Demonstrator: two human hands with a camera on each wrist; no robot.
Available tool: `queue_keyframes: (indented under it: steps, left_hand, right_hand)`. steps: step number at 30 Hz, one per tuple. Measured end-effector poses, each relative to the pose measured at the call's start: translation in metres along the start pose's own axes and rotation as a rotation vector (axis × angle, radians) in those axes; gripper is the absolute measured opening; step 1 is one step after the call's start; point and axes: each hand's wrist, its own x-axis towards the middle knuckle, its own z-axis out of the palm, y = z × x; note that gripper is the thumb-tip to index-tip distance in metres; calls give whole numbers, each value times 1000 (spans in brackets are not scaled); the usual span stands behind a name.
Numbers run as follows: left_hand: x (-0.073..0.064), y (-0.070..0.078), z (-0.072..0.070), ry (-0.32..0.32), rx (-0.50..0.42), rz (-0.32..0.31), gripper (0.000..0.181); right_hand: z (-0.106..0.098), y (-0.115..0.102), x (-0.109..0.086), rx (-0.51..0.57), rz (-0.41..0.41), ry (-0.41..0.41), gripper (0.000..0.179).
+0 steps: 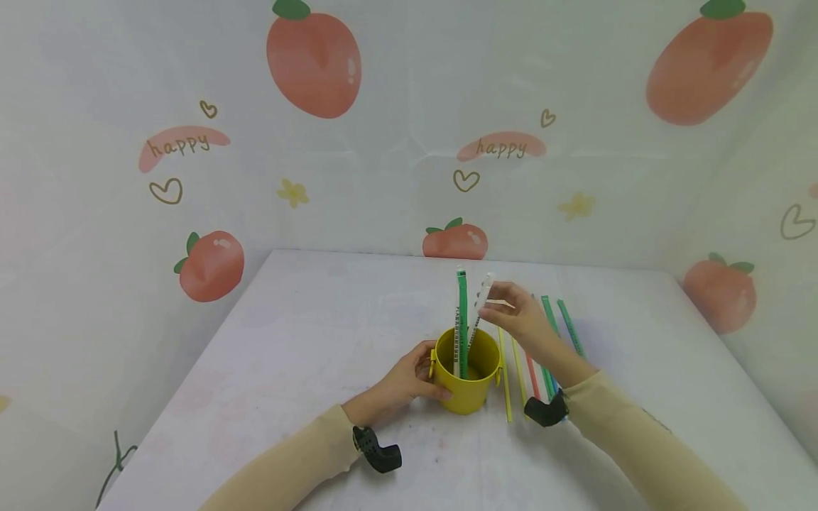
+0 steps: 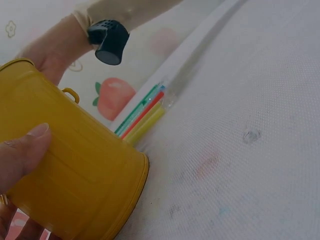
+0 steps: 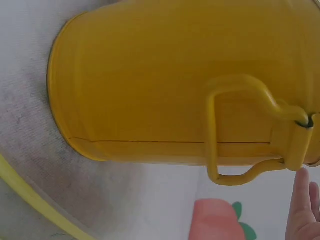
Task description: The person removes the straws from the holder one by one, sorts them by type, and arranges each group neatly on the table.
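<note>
A yellow bucket [image 1: 465,394] with small side handles stands upright on the table. My left hand [image 1: 409,375] holds it from the left, thumb on its near wall; the left wrist view shows that thumb [image 2: 27,152] against the bucket. Inside lean a green wrapped straw [image 1: 463,301] and a white wrapped straw [image 1: 456,341]. Above the right rim, my right hand [image 1: 524,316] pinches another white wrapped straw [image 1: 484,292], its lower end within the bucket. Where that end rests is hidden.
Right of the bucket lie several wrapped straws: yellow ones [image 1: 505,380], a red one [image 1: 532,375] and green ones [image 1: 571,328]; my right forearm partly covers them. The white table [image 1: 319,319] meets a fruit-printed curtain [image 1: 383,177] behind.
</note>
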Motion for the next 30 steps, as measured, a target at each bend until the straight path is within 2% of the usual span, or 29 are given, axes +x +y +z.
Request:
queue_keyframes:
  steps: [6,16,24,30]
  left_hand:
    - [-1,0,0,6,6,-7,73]
    - [0,0,0,-3,2,10,73]
    - [0,-1,-1,5,4,-2,74]
    - [0,-1,-1,1,7,-4,74]
  right_hand:
    - [1,3,-1,-22,22,-7,49]
    - [2,4,-2,-6,-1,-40,49]
    - [3,3,-1,-9,5,-27,38]
    - [3,1,-1,33,-31,-29,30]
